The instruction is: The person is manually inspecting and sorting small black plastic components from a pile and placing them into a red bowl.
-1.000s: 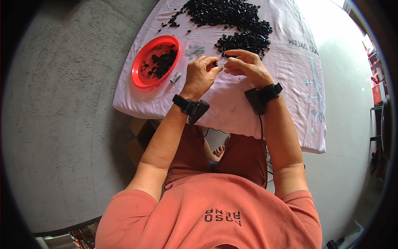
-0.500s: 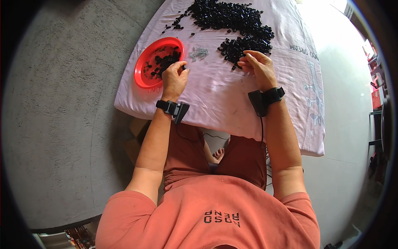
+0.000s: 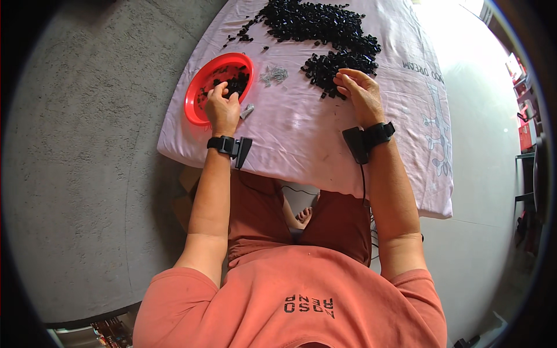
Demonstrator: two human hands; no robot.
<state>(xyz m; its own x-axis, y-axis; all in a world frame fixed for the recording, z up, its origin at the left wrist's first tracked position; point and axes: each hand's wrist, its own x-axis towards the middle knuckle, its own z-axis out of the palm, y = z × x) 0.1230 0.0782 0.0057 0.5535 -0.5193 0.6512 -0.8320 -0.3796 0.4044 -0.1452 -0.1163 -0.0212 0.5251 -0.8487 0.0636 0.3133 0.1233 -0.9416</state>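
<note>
My left hand is over the near right side of a red plastic bowl, thumb and fingers apart, with nothing seen between them. Small black pieces lie inside the bowl, partly hidden by that hand. My right hand is at the near edge of a heap of small black plastic pieces. Its fingers are drawn together in a pinch; anything between the tips is too small to make out. Both wrists wear black straps with a dark block attached.
A larger black heap spreads across the far part of the pink cloth-covered table. Between bowl and heap lies a cluster of thin, grey, metallic-looking bits. A small grey object sits beside my left hand.
My left hand has moved left from beside the bowl to over it, and its fingers have opened; the dark piece at its fingertips is gone. The right hand has barely shifted.
</note>
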